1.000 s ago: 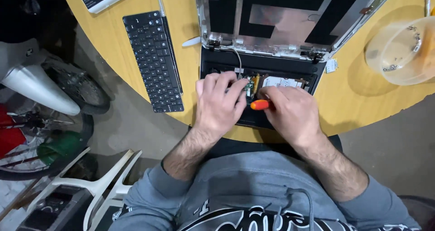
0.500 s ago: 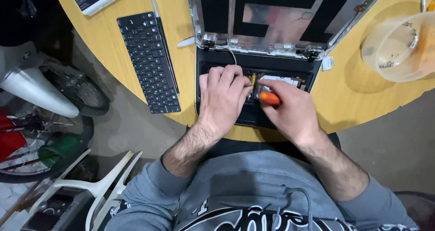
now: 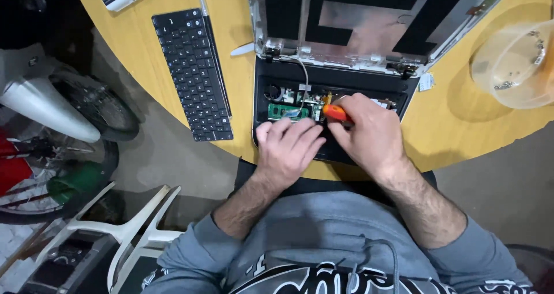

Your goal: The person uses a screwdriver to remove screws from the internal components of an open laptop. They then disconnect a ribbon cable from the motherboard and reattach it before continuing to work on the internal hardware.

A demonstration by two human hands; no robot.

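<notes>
Informal home repair corner or garage workshop: round yellow tabletop (image 3: 438, 138) carrying opened laptop (image 3: 334, 92), detached keyboard (image 3: 193, 75), clear screw bowl (image 3: 516, 63); scooter wheel (image 3: 95, 106) and white plastic chair (image 3: 124, 233) at left on concrete floor (image 3: 496, 184).

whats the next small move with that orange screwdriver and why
Probably tip the orange-handled screwdriver down onto the green circuit board in the opened laptop base. The right hand grips it just above the exposed parts, and the left hand lies flat on the base, seemingly bracing it. The tip itself is hidden.
</notes>
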